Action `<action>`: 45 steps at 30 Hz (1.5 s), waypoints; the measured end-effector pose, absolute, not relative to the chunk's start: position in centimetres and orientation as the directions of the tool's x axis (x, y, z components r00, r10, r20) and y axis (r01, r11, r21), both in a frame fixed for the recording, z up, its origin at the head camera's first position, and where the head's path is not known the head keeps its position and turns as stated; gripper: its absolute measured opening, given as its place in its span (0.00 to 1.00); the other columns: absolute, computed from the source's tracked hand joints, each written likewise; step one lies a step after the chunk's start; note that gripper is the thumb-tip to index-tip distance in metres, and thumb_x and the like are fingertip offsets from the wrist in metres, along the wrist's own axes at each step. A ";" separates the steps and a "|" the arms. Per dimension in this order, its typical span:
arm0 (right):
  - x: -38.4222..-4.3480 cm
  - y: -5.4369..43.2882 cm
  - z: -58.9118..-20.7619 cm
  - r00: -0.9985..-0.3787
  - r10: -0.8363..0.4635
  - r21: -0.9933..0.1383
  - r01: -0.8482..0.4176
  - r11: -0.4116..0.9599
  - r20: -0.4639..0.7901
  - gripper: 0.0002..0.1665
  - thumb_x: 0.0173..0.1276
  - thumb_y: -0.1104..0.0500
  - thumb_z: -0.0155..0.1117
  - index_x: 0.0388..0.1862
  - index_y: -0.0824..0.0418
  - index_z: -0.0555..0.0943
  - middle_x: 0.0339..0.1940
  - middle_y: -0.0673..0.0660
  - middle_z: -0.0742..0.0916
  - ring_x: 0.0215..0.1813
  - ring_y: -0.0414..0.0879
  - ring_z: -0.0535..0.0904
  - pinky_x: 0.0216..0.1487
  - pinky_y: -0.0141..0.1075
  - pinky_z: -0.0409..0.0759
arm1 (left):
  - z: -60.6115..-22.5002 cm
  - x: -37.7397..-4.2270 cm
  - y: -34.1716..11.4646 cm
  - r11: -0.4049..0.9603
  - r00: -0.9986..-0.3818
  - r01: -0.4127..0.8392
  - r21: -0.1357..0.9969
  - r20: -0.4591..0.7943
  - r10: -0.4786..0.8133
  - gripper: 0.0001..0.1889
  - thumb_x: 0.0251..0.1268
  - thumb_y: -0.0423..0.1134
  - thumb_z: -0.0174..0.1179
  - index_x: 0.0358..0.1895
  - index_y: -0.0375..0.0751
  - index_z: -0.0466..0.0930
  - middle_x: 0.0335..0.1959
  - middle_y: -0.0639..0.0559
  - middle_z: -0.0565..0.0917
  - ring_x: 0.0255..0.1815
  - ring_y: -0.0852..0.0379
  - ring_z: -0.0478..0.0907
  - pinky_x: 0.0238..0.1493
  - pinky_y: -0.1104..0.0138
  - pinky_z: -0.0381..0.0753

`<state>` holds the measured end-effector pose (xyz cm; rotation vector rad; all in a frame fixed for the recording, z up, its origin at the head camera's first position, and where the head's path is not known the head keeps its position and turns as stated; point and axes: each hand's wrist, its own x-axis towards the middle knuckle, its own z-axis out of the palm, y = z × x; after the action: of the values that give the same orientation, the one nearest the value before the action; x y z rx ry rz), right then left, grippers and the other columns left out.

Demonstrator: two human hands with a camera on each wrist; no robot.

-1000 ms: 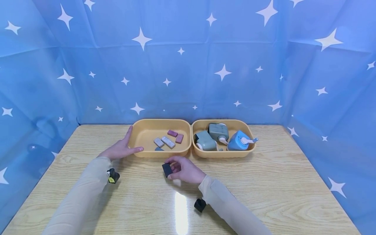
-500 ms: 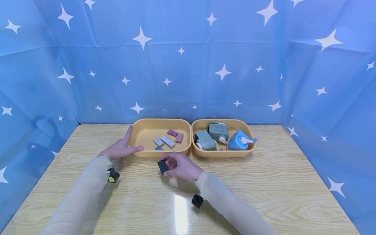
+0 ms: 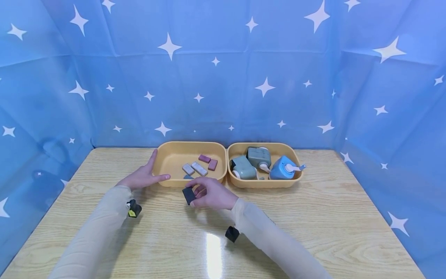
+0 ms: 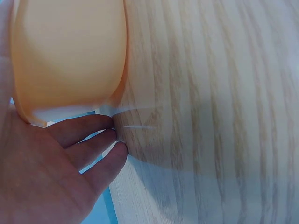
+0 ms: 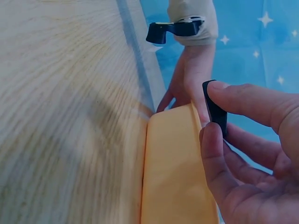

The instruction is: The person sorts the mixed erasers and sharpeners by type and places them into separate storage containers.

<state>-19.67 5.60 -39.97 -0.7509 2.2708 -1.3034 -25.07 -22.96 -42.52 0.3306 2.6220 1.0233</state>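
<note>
A small black eraser-like block [image 3: 189, 195] is pinched between the thumb and fingertips of my right hand [image 3: 211, 193], just in front of the left yellow bin [image 3: 191, 184]. The right wrist view shows the same black block [image 5: 216, 107] edge-on, raised above the bin's rim. At the bin's left end, my left hand [image 3: 143, 176] rests against it with index finger and thumb spread around the corner. Straight fingers [image 4: 100, 170] touch the table beside the bin in the left wrist view. Inside that bin lie two pale blocks [image 3: 199, 168], two purplish blocks [image 3: 213, 165] and a partly hidden blue-grey one.
A second yellow bin [image 3: 268, 184] adjoins on the right. It holds two grey-green crank pencil sharpeners [image 3: 244, 167] and a blue crank sharpener [image 3: 281, 168] whose handle juts over the right rim. Behind the wooden table [image 3: 331, 217] hangs a blue star-patterned curtain [image 3: 223, 104].
My right hand has moved left and a little farther from me with the black block, up to the front wall of the left bin. The left hand stays at the bin's left end.
</note>
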 end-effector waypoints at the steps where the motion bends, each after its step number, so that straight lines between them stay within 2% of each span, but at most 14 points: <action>1: -19.7 5.6 -39.9 -0.769 -0.634 -0.877 -0.245 0.414 -0.085 0.28 0.57 0.65 0.75 0.57 0.58 0.79 0.43 0.52 0.82 0.42 0.42 0.79 0.45 0.32 0.79 | -42.5 -25.1 -23.0 0.719 -0.927 0.099 0.687 -0.200 0.319 0.61 0.62 0.60 0.61 0.75 0.40 0.18 0.71 0.22 0.50 0.68 0.28 0.57 0.65 0.41 0.58; 6: -20.2 5.6 -39.6 -0.776 -0.628 -0.876 -0.261 0.406 -0.060 0.28 0.56 0.66 0.75 0.57 0.59 0.80 0.41 0.53 0.82 0.41 0.42 0.79 0.45 0.31 0.80 | -42.4 -25.1 -22.9 0.722 -0.926 0.092 0.686 -0.208 0.316 0.60 0.63 0.59 0.60 0.75 0.40 0.18 0.72 0.22 0.49 0.69 0.29 0.55 0.66 0.41 0.57; 13: -20.9 5.6 -39.2 -0.769 -0.640 -0.894 -0.283 0.348 -0.005 0.27 0.55 0.71 0.73 0.56 0.65 0.80 0.44 0.57 0.82 0.40 0.44 0.79 0.44 0.32 0.80 | -42.4 -25.0 -23.0 0.724 -0.923 0.096 0.683 -0.211 0.323 0.61 0.62 0.62 0.60 0.75 0.40 0.18 0.72 0.23 0.47 0.69 0.27 0.55 0.66 0.41 0.57; 17: -21.0 5.6 -39.0 -0.764 -0.645 -0.902 -0.278 0.331 -0.001 0.27 0.55 0.73 0.72 0.55 0.66 0.79 0.51 0.59 0.76 0.40 0.45 0.79 0.44 0.32 0.81 | -42.5 -25.0 -23.0 0.722 -0.922 0.096 0.685 -0.212 0.324 0.61 0.61 0.62 0.60 0.75 0.40 0.18 0.72 0.23 0.46 0.69 0.27 0.54 0.66 0.40 0.56; 21: -21.1 5.6 -38.7 -0.772 -0.635 -0.904 -0.254 0.344 -0.025 0.26 0.55 0.73 0.72 0.54 0.65 0.80 0.62 0.59 0.64 0.41 0.45 0.79 0.45 0.32 0.81 | -42.5 -25.1 -22.9 0.722 -0.923 0.100 0.684 -0.208 0.324 0.61 0.62 0.61 0.60 0.75 0.40 0.18 0.72 0.23 0.45 0.69 0.27 0.54 0.66 0.40 0.56; 28: -21.7 5.5 -38.6 -0.783 -0.619 -0.875 -0.261 0.408 -0.055 0.26 0.55 0.72 0.73 0.55 0.62 0.81 0.66 0.58 0.64 0.44 0.45 0.79 0.46 0.32 0.80 | -42.4 -25.0 -22.9 0.726 -0.924 0.104 0.680 -0.203 0.323 0.60 0.62 0.60 0.60 0.75 0.39 0.19 0.72 0.22 0.46 0.69 0.27 0.54 0.66 0.41 0.56; 31: -22.0 5.5 -38.5 -0.790 -0.609 -0.867 -0.251 0.431 -0.073 0.26 0.55 0.72 0.73 0.55 0.61 0.81 0.71 0.55 0.53 0.44 0.45 0.79 0.47 0.32 0.80 | -42.4 -25.0 -22.9 0.728 -0.925 0.102 0.678 -0.206 0.321 0.61 0.62 0.60 0.60 0.74 0.39 0.19 0.72 0.22 0.46 0.69 0.27 0.54 0.65 0.40 0.57; 34: -22.3 5.6 -38.4 -0.791 -0.608 -0.860 -0.257 0.441 -0.075 0.26 0.56 0.71 0.73 0.55 0.61 0.81 0.73 0.56 0.53 0.43 0.44 0.80 0.47 0.32 0.80 | -42.4 -25.1 -22.9 0.730 -0.924 0.100 0.676 -0.210 0.321 0.60 0.62 0.60 0.60 0.74 0.39 0.18 0.73 0.23 0.45 0.69 0.27 0.54 0.66 0.40 0.57; 41: -23.3 5.7 -37.7 -0.776 -0.625 -0.823 -0.300 0.481 -0.082 0.27 0.57 0.69 0.73 0.57 0.59 0.81 0.74 0.59 0.60 0.42 0.44 0.82 0.47 0.34 0.80 | -42.4 -25.1 -23.0 0.732 -0.922 0.101 0.674 -0.212 0.323 0.61 0.61 0.63 0.59 0.74 0.40 0.18 0.72 0.23 0.45 0.69 0.27 0.54 0.65 0.41 0.57; 45: -23.9 5.8 -37.4 -0.770 -0.631 -0.835 -0.283 0.472 -0.095 0.28 0.57 0.70 0.72 0.58 0.61 0.80 0.70 0.62 0.67 0.43 0.46 0.82 0.46 0.33 0.80 | -42.4 -25.1 -23.0 0.730 -0.920 0.101 0.676 -0.215 0.327 0.61 0.62 0.62 0.60 0.74 0.40 0.17 0.73 0.23 0.44 0.69 0.27 0.53 0.65 0.41 0.57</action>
<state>-23.86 5.81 -37.39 -0.7659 2.3322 -1.2150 -25.06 -22.96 -42.41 0.3339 2.6133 0.9945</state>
